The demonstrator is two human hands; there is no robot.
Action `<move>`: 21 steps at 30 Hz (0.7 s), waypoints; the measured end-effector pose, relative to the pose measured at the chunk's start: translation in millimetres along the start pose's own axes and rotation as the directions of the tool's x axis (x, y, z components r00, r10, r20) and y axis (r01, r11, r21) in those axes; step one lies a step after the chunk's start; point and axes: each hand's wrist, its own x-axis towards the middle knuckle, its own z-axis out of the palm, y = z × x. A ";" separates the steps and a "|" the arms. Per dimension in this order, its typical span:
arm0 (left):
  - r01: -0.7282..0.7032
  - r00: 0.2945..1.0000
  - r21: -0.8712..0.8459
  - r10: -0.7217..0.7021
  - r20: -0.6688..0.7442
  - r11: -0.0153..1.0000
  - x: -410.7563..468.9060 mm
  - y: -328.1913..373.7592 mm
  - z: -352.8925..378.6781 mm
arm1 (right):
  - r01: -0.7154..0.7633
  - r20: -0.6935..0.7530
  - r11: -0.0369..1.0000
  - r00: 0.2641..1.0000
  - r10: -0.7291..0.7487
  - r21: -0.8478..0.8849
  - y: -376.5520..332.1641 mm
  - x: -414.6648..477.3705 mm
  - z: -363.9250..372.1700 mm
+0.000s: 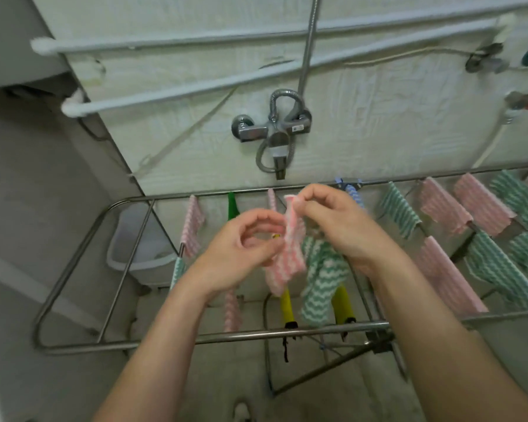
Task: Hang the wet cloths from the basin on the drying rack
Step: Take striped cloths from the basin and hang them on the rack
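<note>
A crumpled pink-and-white striped cloth (288, 251) hangs between my two hands above the metal drying rack (83, 239). My right hand (336, 223) pinches its top edge. My left hand (241, 251) grips its side lower down. A green-and-white zigzag cloth (320, 281) dangles just right of it, under my right hand; whether that hand holds it too I cannot tell. Several pink and green cloths (442, 208) hang over the rack's bars on the right, and a pink one (192, 226) on the left. A white basin (134, 254) sits on the floor under the rack's left end.
A chrome tap with a hose (275, 132) is on the wall behind the rack. White pipes (195, 83) run across the wall above. Yellow-handled items (287, 306) hang below the rack's near bar. A grey wall closes the left side.
</note>
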 end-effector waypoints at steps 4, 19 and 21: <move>-0.095 0.983 0.023 0.098 -0.152 0.995 13.4 -4.3 -38.0 | 0.047 0.204 0.992 0.979 -0.023 -0.117 -6.0 37.3 29.9; 0.256 0.959 0.236 -0.215 -0.187 0.937 -3.2 -42.0 -198.0 | 0.314 0.219 0.867 0.945 -0.245 -0.387 -9.2 153.2 130.6; 0.260 0.940 0.252 -0.184 -0.289 0.932 -10.2 -51.2 -215.9 | 0.303 0.197 0.855 0.951 -0.240 -0.421 -10.3 169.8 146.0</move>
